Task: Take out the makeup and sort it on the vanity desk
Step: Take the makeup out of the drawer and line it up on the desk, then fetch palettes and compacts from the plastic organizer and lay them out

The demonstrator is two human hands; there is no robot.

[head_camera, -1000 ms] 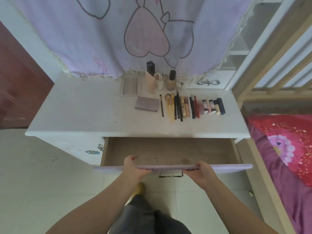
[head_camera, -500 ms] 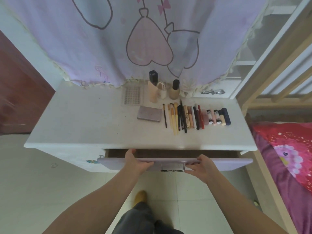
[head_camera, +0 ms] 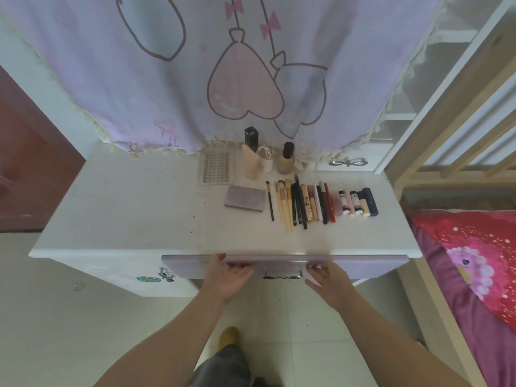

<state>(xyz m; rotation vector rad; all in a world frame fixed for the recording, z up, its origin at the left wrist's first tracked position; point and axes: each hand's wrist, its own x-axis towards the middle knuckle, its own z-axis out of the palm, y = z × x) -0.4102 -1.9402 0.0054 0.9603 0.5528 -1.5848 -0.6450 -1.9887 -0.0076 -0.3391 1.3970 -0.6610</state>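
Both hands (head_camera: 279,275) press the drawer front (head_camera: 363,265).

Single head-worn wide-angle view, looking forward and down, close above the vanity desk (head_camera: 134,208)

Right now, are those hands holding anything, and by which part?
Nothing is gripped. The left hand and right hand press flat against the front panel of the drawer, either side of its handle.
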